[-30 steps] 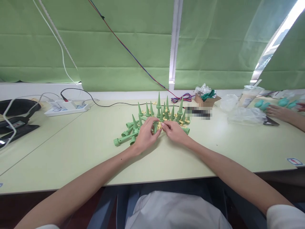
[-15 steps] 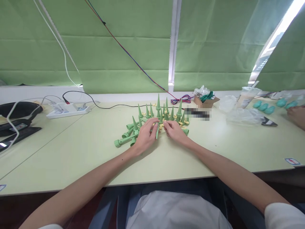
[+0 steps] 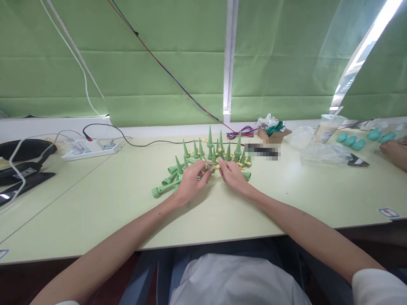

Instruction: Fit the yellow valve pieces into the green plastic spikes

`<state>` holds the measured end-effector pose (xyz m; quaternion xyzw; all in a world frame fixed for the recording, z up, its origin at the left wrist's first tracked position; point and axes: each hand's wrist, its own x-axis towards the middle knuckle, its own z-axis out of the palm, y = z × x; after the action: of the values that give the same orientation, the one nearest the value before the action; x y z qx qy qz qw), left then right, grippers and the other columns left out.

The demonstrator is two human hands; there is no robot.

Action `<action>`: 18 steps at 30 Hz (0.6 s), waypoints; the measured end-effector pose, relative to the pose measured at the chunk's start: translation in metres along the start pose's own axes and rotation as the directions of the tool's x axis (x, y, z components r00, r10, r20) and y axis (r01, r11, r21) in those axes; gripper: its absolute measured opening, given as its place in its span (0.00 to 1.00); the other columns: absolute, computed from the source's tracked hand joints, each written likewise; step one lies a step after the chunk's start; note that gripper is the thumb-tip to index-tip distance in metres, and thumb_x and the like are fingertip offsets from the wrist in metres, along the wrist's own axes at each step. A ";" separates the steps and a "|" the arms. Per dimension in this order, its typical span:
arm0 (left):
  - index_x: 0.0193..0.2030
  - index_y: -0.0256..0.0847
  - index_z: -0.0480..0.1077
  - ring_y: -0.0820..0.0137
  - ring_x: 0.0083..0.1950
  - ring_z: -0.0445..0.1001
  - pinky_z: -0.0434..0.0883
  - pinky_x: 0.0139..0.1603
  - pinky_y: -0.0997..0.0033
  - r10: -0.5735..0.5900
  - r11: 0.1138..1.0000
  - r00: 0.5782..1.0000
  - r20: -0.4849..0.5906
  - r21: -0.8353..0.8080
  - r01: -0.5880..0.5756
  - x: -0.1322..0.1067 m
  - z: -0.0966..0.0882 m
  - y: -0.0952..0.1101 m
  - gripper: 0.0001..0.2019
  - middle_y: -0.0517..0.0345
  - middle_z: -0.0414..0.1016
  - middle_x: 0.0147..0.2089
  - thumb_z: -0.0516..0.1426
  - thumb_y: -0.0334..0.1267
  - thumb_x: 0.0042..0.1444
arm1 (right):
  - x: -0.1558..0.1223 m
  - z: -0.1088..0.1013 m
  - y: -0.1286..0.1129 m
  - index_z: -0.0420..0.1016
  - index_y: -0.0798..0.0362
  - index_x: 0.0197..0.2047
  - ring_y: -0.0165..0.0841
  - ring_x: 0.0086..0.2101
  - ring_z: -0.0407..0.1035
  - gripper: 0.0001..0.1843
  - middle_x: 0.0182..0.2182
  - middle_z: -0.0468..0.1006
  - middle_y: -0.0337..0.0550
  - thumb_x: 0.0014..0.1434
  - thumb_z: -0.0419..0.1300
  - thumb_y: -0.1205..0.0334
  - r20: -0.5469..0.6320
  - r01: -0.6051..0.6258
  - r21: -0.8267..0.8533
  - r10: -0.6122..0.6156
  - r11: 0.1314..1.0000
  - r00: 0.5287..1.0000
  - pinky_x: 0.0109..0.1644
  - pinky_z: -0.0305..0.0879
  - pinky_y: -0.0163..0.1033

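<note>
My left hand (image 3: 193, 181) is closed around a green watering spike, which its fingers largely cover. Between the two hands shows a small yellow valve (image 3: 217, 167), at the end of that spike. The fingertips of my right hand (image 3: 234, 175) pinch this valve. Right behind both hands stand several green cone-shaped spikes (image 3: 210, 137) with their points up, small yellow valves among them. More green spikes lie on their sides by my left hand, one with a ribbed cap (image 3: 155, 192).
A white power strip (image 3: 92, 150) with cables stands on the table (image 3: 254, 216) at left. Behind at right are a small cardboard box (image 3: 274, 135), a drink cup (image 3: 327, 129), a plastic bag (image 3: 327, 154) and a phone (image 3: 358, 160). Another person's hand (image 3: 394, 149) is near teal bird-shaped pieces (image 3: 358, 145).
The spike in my left hand has turned from pointing down to lying flatter, its end now at the yellow valve. My right hand has barely moved. The camera view shifted slightly.
</note>
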<state>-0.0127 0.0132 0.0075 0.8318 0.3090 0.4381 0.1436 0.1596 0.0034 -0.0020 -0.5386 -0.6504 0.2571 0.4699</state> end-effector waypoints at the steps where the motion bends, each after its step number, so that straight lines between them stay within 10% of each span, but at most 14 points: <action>1: 0.43 0.40 0.73 0.71 0.34 0.76 0.77 0.31 0.72 0.032 0.999 0.999 -0.008 0.033 -0.032 0.002 -0.004 0.001 0.09 0.53 0.76 0.39 0.55 0.41 0.64 | -0.001 0.000 -0.001 0.55 0.51 0.16 0.29 0.19 0.56 0.33 0.13 0.57 0.35 0.70 0.41 0.44 -0.006 0.015 -0.009 -0.015 1.000 1.000 0.30 0.52 0.37; 10: 0.35 0.41 0.76 0.71 0.34 0.77 0.77 0.32 0.73 -0.160 0.986 0.981 -0.113 0.032 0.165 0.039 -0.066 0.026 0.08 0.55 0.78 0.41 0.60 0.43 0.56 | -0.010 0.003 -0.002 0.57 0.51 0.18 0.29 0.21 0.58 0.32 0.17 0.61 0.36 0.72 0.38 0.47 0.053 0.111 -0.094 -0.107 0.989 0.993 0.31 0.51 0.37; 18: 0.31 0.40 0.77 0.65 0.33 0.78 0.73 0.31 0.70 -0.332 0.905 0.938 -0.103 0.244 0.348 0.076 -0.103 -0.031 0.10 0.54 0.81 0.33 0.62 0.45 0.48 | -0.014 0.005 -0.003 0.58 0.51 0.20 0.29 0.22 0.59 0.31 0.18 0.63 0.37 0.72 0.40 0.48 0.085 0.127 -0.099 -0.118 0.987 0.989 0.32 0.52 0.37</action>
<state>-0.0761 0.0821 0.0995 0.7635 0.5077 0.3867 0.0989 0.1535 -0.0097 -0.0056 -0.5107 -0.7129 0.2145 0.4300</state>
